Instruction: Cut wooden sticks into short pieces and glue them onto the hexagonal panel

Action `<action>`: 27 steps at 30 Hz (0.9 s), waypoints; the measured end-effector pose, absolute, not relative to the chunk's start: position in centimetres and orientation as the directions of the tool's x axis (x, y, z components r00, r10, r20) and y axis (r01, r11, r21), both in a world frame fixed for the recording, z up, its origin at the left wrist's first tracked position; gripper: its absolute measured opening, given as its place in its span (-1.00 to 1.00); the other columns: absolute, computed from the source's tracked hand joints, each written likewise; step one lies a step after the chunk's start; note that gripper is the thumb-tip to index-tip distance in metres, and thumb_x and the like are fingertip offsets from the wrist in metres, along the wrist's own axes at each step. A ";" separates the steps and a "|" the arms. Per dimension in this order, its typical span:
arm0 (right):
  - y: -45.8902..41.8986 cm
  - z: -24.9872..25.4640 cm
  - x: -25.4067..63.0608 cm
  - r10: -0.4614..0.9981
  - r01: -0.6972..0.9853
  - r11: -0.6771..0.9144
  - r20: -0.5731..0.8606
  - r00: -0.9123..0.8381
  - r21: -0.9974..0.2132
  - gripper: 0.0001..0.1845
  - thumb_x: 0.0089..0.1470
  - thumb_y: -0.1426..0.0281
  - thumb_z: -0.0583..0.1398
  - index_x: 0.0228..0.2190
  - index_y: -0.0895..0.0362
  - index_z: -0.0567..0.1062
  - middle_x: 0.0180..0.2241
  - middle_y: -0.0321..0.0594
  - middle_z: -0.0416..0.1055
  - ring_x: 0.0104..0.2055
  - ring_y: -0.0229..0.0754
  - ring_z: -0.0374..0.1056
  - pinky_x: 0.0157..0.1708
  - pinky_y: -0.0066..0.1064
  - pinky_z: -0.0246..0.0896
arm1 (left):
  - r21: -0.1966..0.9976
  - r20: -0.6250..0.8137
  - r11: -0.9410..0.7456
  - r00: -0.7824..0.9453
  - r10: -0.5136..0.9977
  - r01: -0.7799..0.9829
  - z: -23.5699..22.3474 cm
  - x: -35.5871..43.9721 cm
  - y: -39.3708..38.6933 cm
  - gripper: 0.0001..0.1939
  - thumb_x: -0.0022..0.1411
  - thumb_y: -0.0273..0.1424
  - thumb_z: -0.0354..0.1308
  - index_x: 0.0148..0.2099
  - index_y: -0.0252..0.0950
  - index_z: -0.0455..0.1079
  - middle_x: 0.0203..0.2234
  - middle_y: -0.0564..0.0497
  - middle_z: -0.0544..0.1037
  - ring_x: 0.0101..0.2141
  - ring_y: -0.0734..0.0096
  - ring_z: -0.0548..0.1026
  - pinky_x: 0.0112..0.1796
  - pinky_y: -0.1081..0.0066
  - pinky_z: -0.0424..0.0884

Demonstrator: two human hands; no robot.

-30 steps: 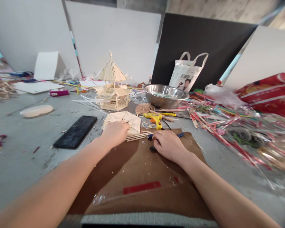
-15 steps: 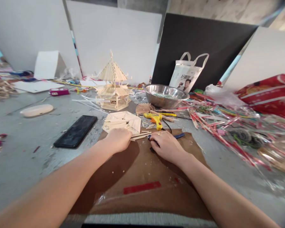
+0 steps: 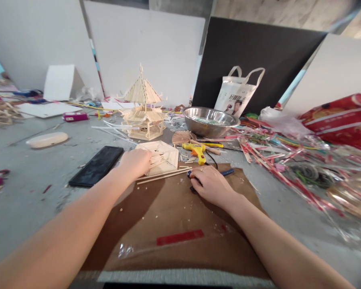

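Note:
My left hand (image 3: pixel 136 161) is over the left part of a hexagonal panel of thin wooden sticks (image 3: pixel 168 155). Its fingers are bent and closed at loose sticks lying on the panel; what they pinch is hidden. My right hand (image 3: pixel 211 182) rests on the brown sheet (image 3: pixel 180 212), closed round a blue-handled hand tool (image 3: pixel 228 172) that looks like pliers; its jaws are mostly covered. Between the hands, a few long wooden sticks (image 3: pixel 165 175) lie along the panel's near edge. Just beyond my right hand is a yellow glue gun (image 3: pixel 198 151).
A wooden-stick pagoda model (image 3: pixel 143 116) stands behind the panel, beside a steel bowl (image 3: pixel 211 122). A black phone (image 3: pixel 96 166) and a white oval case (image 3: pixel 47 140) lie left. Red-and-white strips and plastic wrap (image 3: pixel 276 172) clutter the right. Red tape (image 3: pixel 180 237) lies on the sheet's near part.
My left hand has moved left and away from me, from the long sticks onto the panel's left part. The long sticks now lie uncovered. My right hand has stayed in place.

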State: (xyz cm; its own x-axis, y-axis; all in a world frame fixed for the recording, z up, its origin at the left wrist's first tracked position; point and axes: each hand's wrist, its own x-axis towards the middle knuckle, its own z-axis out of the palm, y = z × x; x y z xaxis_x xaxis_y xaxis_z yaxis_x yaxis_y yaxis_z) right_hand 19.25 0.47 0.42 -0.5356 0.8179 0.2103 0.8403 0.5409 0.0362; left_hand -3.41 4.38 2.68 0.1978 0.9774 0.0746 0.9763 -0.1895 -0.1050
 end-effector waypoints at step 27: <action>0.6 0.2 19.4 0.756 0.792 0.610 0.295 -0.584 0.006 -0.80 -0.01 0.44 -0.01 -0.41 0.17 0.40 -0.37 -0.17 0.38 -0.26 -0.21 0.23 -0.19 -0.37 -0.01 | -0.070 -0.056 -0.468 0.465 0.883 0.881 0.6 -0.3 2.3 -0.80 -0.05 -0.38 -0.08 -0.39 -0.31 0.32 -0.45 -0.13 0.47 -0.40 0.22 0.42 -0.46 0.36 0.28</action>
State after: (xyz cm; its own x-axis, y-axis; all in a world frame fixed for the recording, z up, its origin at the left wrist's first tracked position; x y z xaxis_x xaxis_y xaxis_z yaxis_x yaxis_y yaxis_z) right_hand 19.41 0.60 0.18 -0.5845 0.7560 0.2947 0.7922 0.6102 0.0059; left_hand -0.30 2.33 0.63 0.4653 0.8834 -0.0561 0.8808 -0.4683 -0.0696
